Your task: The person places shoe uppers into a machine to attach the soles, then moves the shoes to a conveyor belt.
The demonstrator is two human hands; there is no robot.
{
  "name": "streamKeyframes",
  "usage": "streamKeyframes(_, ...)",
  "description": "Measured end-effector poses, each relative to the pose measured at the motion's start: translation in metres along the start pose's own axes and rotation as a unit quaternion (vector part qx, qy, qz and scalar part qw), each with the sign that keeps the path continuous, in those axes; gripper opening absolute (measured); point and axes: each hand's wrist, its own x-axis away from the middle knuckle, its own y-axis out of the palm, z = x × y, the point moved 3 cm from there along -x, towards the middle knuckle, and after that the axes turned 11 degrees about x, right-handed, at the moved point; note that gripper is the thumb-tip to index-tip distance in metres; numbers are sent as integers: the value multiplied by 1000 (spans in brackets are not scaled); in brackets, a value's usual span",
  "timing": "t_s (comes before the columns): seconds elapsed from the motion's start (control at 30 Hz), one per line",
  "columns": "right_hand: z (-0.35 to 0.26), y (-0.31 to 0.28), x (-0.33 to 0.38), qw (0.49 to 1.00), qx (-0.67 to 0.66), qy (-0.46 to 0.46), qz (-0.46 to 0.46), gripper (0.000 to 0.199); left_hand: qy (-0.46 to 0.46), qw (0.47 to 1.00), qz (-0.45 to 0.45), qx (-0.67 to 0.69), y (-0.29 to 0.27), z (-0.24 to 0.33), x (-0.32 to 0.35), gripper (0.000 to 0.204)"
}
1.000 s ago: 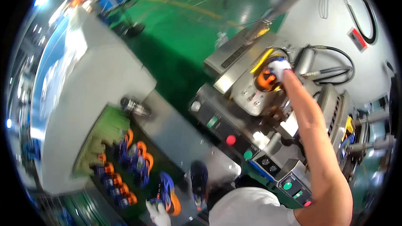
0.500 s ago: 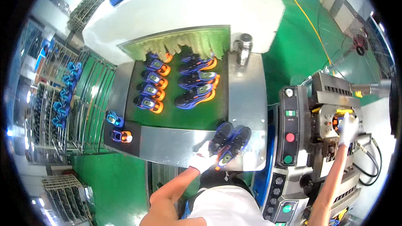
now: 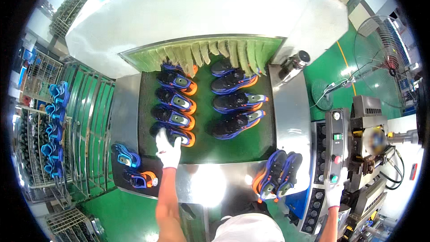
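My left hand [image 3: 169, 149], in a white glove, reaches over the nearest shoe of the left row on the green conveyor belt [image 3: 197, 150]. Its thumb stands apart from the fingers, and the hand hides part of that dark shoe with an orange and blue sole [image 3: 187, 138]. My right hand [image 3: 333, 193], also gloved, is at the machine's control panel [image 3: 332, 148], just below a green button [image 3: 333, 179]. Its fingers look extended, though small and partly blurred. A pair of dark shoes [image 3: 278, 174] stands on the metal ledge at the front right, apart from both hands.
More shoes [image 3: 237, 101] form a right row leading to the fringed curtain [image 3: 215, 53] of a white machine. A steel flask [image 3: 294, 65] stands beside the opening. Blue and orange shoe pieces [image 3: 139, 179] lie at front left, near a metal rack [image 3: 92, 121]. A fan [image 3: 378, 60] stands far right.
My left hand has left the shoe pair on the ledge and moved left to the conveyor row. My right hand has moved from the press to its control panel. The view has shifted.
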Motion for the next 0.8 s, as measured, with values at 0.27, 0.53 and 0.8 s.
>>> streamKeyframes(0.27,-39,93,38,988,-97,0,-117,78,47,998,-50,1,-1,-13,-124,34)
streamKeyframes(0.53,-228,59,115,940,-163,-209,-216,94,284,898,-235,240,-27,223,24,21)
streamKeyframes(0.8,-72,18,173,984,-76,-162,16,38,479,546,-570,384,-18,430,247,39)
